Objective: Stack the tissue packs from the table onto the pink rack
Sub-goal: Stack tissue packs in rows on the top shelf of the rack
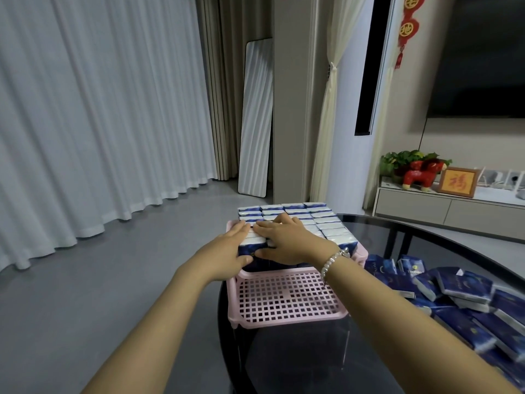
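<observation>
Head view, looking down past both forearms. Pink rack (287,301) sits at the tabletop's (426,237) 9 o'clock edge, its near tier bare lattice, its upper tier loaded with stacked tissue packs (318,220) in tidy rows.

Left hand (227,251): fingers straight, laid flat against the stack's left flank and top corner, thumb pressing the front face. Nothing gripped. Right hand (287,237): fingers spread flat on top of the near rows, thumb along the front edge, pressing down; a bead bracelet (332,261) at the wrist. Both hands released, palms working as paddles, not grasping.

Step in hand, as I judge it: squaring up and seating the near-left column of the stack, pushing packs flush against their neighbours so the rows hold.

Loose tissue packs (466,291) lie heaped on the tabletop at 3 to 4 o'clock from the rack, well apart from my fingers, overlapping at odd angles. Plenty left, so the task looks roughly midway at best.

Next move calls for: lifting both palms off without dragging the top layer, swinging the right hand out to the heap, pinching one pack or a few by the short sides, and setting them on a free spot. Risk: the stack's left column stands at the rack's rim; a careless release could tip it off toward the floor.
</observation>
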A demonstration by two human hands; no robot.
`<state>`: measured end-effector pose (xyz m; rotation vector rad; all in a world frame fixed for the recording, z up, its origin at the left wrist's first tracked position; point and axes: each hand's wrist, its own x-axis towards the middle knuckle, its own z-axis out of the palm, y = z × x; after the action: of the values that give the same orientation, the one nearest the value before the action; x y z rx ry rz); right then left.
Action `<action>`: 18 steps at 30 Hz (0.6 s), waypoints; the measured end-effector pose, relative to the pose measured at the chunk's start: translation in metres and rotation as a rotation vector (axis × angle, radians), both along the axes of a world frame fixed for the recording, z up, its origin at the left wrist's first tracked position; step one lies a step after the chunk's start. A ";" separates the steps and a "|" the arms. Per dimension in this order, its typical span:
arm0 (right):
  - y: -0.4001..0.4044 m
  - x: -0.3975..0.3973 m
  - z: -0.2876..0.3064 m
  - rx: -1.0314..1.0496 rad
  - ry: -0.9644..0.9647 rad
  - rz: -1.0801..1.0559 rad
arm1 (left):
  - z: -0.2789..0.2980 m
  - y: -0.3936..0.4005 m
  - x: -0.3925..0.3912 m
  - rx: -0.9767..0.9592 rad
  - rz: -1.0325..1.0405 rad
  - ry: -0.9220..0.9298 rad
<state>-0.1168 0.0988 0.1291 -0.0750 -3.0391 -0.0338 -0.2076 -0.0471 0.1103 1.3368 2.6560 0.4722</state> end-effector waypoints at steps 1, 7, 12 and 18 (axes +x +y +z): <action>0.000 0.002 0.001 0.000 -0.008 0.004 | 0.000 0.000 0.000 0.005 -0.002 -0.022; -0.002 0.012 -0.001 -0.116 0.134 0.015 | -0.003 -0.007 0.011 0.057 0.047 -0.149; -0.001 0.036 -0.005 -0.144 0.348 0.003 | 0.002 -0.009 0.035 0.117 0.121 -0.008; 0.009 0.083 -0.021 -0.275 0.485 -0.078 | 0.000 0.001 0.075 0.257 0.059 0.098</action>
<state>-0.0338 0.1081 0.1086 -0.1911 -2.5360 0.3451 -0.1328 -0.0462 0.1107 1.3822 2.7970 0.7991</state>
